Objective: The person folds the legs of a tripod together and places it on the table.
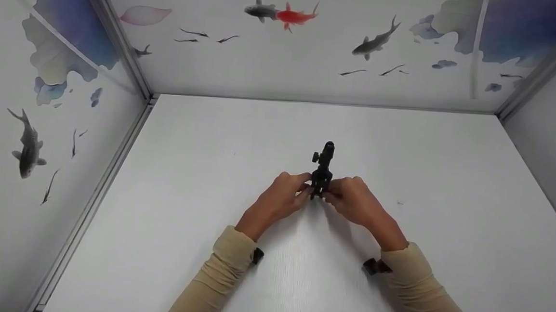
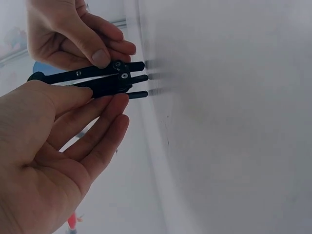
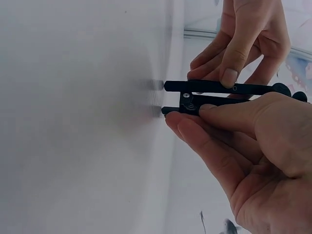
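Note:
A small black tripod (image 1: 325, 164) stands upright near the middle of the white table, with a knob (image 1: 315, 157) sticking out on its left side. Its legs are folded close together, and in the left wrist view the leg tips (image 2: 141, 78) are right at the tabletop. From the left, my left hand (image 1: 283, 195) pinches the lower part between thumb and fingers. My right hand (image 1: 355, 200) grips the legs from the other side. The right wrist view shows a thumb of each hand on the tripod legs (image 3: 209, 87), beside a small hinge with screws (image 3: 186, 96).
The white table (image 1: 185, 169) is bordered by white panels (image 1: 302, 75) printed with fish and blue shapes, at the back and both sides. Metal rails (image 1: 97, 188) run along the left edge. Small black devices (image 1: 372, 266) sit at both sleeve cuffs.

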Motion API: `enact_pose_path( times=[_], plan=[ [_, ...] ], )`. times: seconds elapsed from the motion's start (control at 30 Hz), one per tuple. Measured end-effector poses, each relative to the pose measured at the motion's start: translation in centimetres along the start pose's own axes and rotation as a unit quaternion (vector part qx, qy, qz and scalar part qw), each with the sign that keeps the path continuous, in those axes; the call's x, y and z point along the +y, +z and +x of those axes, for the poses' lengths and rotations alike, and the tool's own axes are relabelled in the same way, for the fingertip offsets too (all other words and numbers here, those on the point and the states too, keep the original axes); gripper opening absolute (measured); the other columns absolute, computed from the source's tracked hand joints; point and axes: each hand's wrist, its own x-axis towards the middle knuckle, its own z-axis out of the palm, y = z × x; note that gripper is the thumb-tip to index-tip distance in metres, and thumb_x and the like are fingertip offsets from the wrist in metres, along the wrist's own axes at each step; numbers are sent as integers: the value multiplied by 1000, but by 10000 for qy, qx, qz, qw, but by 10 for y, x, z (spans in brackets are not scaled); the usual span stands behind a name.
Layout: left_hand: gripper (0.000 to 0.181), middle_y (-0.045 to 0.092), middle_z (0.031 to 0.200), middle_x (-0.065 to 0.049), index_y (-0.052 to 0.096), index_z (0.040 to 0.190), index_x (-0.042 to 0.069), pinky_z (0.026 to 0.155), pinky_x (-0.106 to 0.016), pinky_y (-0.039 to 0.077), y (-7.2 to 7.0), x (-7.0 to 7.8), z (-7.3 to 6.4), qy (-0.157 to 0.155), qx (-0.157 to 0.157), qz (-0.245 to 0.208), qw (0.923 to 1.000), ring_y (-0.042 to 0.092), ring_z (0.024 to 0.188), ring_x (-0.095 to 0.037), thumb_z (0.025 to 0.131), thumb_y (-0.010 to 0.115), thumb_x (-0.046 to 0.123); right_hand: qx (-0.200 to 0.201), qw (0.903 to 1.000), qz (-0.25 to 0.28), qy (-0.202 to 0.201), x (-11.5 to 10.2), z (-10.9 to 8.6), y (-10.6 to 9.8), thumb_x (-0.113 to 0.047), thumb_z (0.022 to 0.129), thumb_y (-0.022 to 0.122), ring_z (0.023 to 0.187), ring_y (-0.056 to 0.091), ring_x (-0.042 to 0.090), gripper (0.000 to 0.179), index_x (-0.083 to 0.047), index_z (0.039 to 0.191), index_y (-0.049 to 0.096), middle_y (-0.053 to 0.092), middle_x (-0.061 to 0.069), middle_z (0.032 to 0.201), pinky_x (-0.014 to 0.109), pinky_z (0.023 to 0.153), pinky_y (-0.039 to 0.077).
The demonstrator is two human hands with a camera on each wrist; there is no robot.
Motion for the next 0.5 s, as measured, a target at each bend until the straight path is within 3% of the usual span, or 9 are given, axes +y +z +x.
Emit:
enact_pose_path(
  times=[0.13, 0.5],
  plan=[
    [20, 82, 121, -10, 76, 126, 8, 91, -35, 63, 1, -1, 0, 4, 90, 13, 10000, 76, 114, -29, 109, 65, 12, -59, 9999, 108, -31, -1, -1, -1, -5, 98, 79, 80, 74, 11, 13, -5, 109, 85, 85, 9, 97, 27, 66, 53],
    [22, 83, 117, -10, 77, 126, 7, 86, -33, 62, 4, 1, 2, -284, 322, 81, 9990, 78, 106, -22, 107, 68, 12, -209, 9992, 334, 14, -2, 0, 0, -7, 97, 81, 87, 82, 16, 14, -3, 110, 85, 85, 9, 97, 29, 68, 59]
  ],
)
